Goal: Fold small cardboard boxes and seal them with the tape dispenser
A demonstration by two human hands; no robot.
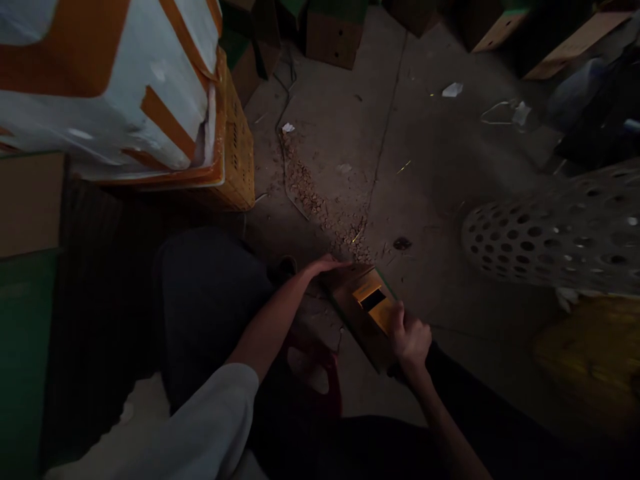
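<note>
A brown cardboard box [357,327] with green edges is tilted between my legs, low over the concrete floor. On it shows a yellow-orange panel [383,313] with a dark rectangular patch. My right hand [411,337] is closed on the box's near right edge, thumb on top. At the far left edge of the box is my left hand [330,263], fingers stretched out along the rim; dim light hides the fingertips. Just beyond the box, a trail of small brown pieces [310,193], too small to name, is scattered on the floor.
A white foam box [155,80] with orange tape sits on a yellow crate [237,147] at left. A grey perforated basket [540,233] lies at right above a yellow sack [590,353]. More cardboard boxes [333,40] line the back. A thin cord [284,160] runs beside the scattered pieces.
</note>
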